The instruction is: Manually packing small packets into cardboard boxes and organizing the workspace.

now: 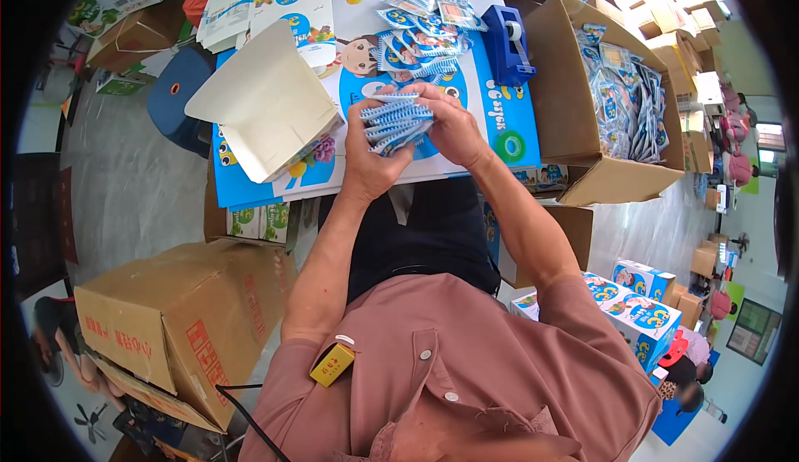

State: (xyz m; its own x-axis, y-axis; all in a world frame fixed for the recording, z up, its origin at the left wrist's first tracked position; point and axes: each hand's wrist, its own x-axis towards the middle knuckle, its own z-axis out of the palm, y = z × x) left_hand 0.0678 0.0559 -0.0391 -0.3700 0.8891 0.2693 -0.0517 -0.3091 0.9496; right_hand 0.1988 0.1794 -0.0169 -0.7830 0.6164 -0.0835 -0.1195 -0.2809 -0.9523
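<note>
Between my two hands, above the near edge of the table, is a stack of small blue-and-white sachets (394, 123) with crimped edges. My left hand (366, 156) wraps round the stack from the left and below. From the right, my right hand (454, 122) grips its far and right side. To the left stands an open white carton (270, 112) with its flap raised, and its inside shows bare. Beyond my hands lies a loose pile of similar sachets (420, 42).
A blue tape dispenser (508, 46) stands right of the pile, and a green tape roll (510, 146) lies nearer. A large cardboard box (574, 104) full of sachets is at the right. Flat printed cartons (283, 4) lie at the far left. A closed cardboard box (175, 320) stands lower left.
</note>
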